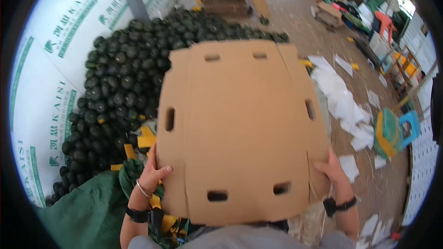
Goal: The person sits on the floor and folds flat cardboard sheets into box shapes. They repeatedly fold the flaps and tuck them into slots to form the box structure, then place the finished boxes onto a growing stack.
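Against white wall panels [46,64], a heap of dark green, round produce [122,80] is piled. In front and to the right, a flat brown cardboard sheet [249,127] is held up at the view's centre, its left edge pinched in the grip of the left hand [153,174], its right edge in that of the right hand [331,168]; oblong slots [217,196] are cut near the sheet's edges.
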